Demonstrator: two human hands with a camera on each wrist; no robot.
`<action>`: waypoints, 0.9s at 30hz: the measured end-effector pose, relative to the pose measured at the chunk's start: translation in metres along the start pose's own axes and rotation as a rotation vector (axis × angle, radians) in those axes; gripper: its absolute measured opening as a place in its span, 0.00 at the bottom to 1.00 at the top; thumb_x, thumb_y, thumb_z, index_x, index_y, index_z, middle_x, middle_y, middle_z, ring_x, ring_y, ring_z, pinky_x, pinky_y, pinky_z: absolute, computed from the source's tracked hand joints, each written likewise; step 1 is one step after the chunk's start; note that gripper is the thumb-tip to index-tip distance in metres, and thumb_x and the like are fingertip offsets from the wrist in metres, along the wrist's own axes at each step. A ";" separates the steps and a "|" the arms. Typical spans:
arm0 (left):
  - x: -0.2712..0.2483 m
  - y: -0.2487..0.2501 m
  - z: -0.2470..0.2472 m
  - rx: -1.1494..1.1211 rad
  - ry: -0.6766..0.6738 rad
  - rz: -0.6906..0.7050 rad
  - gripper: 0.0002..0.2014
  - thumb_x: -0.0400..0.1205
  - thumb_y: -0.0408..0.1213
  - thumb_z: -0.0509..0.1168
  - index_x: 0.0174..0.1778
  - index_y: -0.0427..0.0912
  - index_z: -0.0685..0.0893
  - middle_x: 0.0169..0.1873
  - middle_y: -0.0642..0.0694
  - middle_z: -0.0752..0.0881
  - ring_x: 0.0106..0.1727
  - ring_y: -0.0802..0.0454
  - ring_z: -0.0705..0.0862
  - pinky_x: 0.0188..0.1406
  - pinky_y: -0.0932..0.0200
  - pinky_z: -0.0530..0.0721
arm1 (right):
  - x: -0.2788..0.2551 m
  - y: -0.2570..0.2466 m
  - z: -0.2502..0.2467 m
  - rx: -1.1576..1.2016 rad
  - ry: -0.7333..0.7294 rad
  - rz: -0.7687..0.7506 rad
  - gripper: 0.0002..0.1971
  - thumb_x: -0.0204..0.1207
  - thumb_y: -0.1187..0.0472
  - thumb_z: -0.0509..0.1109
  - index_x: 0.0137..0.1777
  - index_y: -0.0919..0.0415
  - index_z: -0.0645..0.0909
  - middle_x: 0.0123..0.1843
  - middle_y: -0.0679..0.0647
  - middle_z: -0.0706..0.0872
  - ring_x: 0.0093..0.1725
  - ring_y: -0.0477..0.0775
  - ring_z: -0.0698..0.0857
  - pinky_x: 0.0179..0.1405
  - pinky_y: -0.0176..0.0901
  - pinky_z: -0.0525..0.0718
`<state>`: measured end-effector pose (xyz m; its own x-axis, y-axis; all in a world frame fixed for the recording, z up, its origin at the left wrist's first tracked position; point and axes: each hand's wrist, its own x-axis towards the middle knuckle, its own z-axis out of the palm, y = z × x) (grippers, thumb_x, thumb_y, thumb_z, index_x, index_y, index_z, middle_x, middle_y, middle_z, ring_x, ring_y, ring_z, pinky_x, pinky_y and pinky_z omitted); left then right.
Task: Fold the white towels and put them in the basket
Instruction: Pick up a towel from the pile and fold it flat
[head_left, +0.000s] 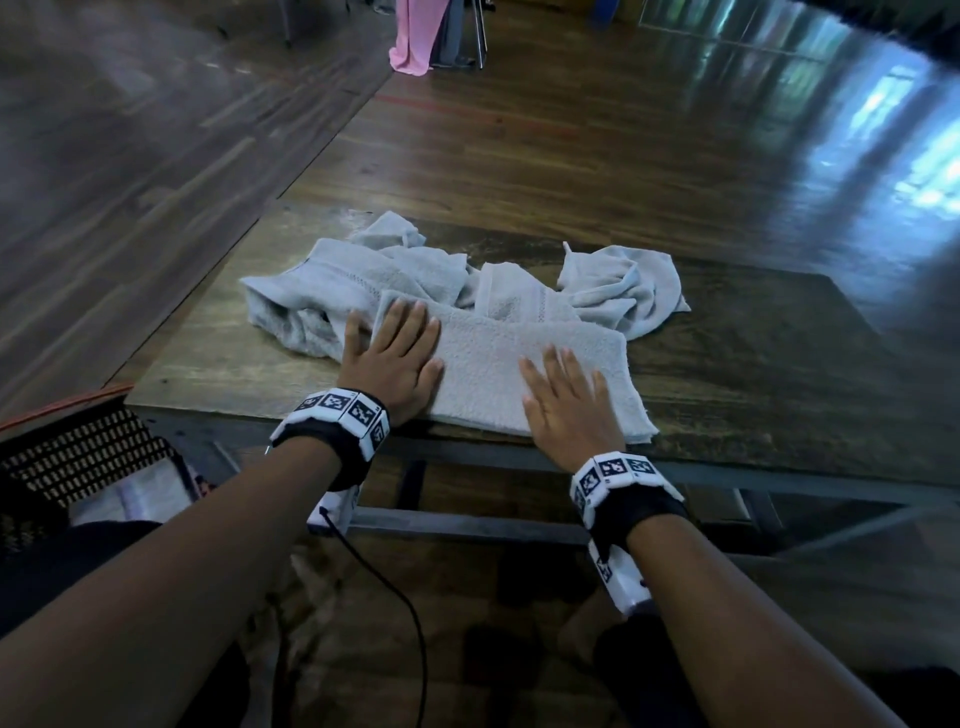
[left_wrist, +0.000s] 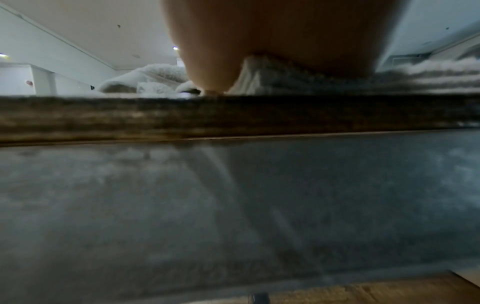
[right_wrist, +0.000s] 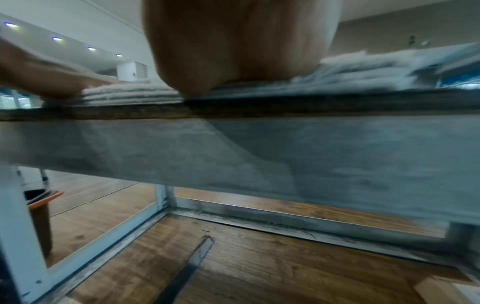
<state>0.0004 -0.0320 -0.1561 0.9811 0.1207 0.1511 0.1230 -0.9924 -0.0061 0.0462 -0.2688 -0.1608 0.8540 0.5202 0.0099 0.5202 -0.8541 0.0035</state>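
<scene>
While the wooden table (head_left: 753, 374) fills the middle of the head view, worn dark planks on a grey metal frame (head_left: 467, 525), its near edge carries all the action. Biggest on it, a loose pile of white towels (head_left: 363, 275) sprawls at the centre, crumpled terry with a woven band running across one piece. Right in front of that heap, touching it, lies the folded towel (head_left: 498, 364), a neat thick rectangle of nubbly pile, its layered edges stacked along the table's front lip. Down at the far left, below table level, sits the basket (head_left: 88, 452), dark lattice weave with an orange rim, and something white and flat lies inside it. Now the hands: left hand (head_left: 392, 358) flat on the folded towel's left end, fingers straight and spread, outer fingers over onto the crumpled pile. Right hand (head_left: 569, 397) is flat too, pressing the right half, fingers extended. Both palms down, well apart, nothing clutched. Each wrist wears a black band (head_left: 332, 431) ringed with white blocks printed in black square marker patterns; no readable lettering. From the right wrist view, towel layers show fluffy under the palm.
</scene>
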 end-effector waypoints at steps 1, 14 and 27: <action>0.000 -0.001 0.000 0.012 0.004 -0.005 0.28 0.84 0.54 0.36 0.82 0.53 0.47 0.83 0.54 0.44 0.83 0.54 0.39 0.71 0.39 0.23 | -0.006 0.012 -0.001 -0.013 -0.004 0.041 0.27 0.84 0.48 0.40 0.83 0.45 0.42 0.86 0.51 0.43 0.84 0.53 0.43 0.80 0.62 0.44; -0.037 -0.027 -0.019 -0.229 0.115 -0.145 0.28 0.83 0.46 0.52 0.79 0.38 0.60 0.81 0.41 0.59 0.83 0.49 0.53 0.77 0.39 0.43 | -0.031 0.057 -0.031 -0.114 0.101 0.272 0.25 0.80 0.57 0.54 0.78 0.56 0.63 0.81 0.59 0.62 0.82 0.58 0.54 0.79 0.64 0.42; -0.061 -0.029 -0.031 -0.543 -0.141 -0.482 0.18 0.74 0.56 0.66 0.28 0.49 0.71 0.30 0.55 0.78 0.43 0.49 0.79 0.54 0.48 0.67 | 0.091 -0.097 -0.087 0.314 0.150 -0.055 0.19 0.77 0.58 0.58 0.67 0.49 0.74 0.69 0.50 0.79 0.73 0.53 0.68 0.74 0.60 0.49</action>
<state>-0.0674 -0.0117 -0.1349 0.8511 0.5121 -0.1156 0.4902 -0.6965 0.5239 0.0721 -0.1386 -0.0736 0.8258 0.5393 0.1651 0.5629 -0.7706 -0.2989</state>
